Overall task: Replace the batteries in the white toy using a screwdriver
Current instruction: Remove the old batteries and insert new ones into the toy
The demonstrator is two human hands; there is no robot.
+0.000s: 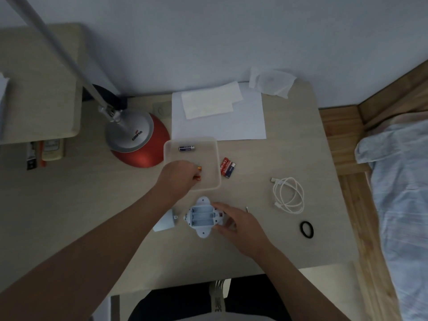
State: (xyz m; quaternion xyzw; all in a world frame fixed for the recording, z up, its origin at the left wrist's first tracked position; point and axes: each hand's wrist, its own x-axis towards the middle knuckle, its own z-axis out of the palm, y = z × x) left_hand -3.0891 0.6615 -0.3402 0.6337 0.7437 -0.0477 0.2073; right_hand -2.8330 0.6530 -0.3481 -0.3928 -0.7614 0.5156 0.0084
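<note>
The white toy (202, 216) lies on the desk with its battery bay open and empty. My right hand (238, 224) holds the toy's right side, fingers curled round its edge. My left hand (179, 179) reaches into a clear plastic tray (214, 156) and grips two orange-tipped batteries (198, 173). One dark blue battery (186, 148) lies at the tray's far side. A pack of red and blue batteries (227, 169) lies just right of the tray. The battery cover (165, 220) rests left of the toy. A thin metal tip, perhaps the screwdriver (247, 209), shows beyond my right hand.
A red-based desk lamp (139, 140) stands left of the tray. White paper sheets (217, 112) lie at the back. A coiled white cable (288, 195) and a black hair band (306, 229) lie to the right. A bed (398, 193) borders the desk's right side.
</note>
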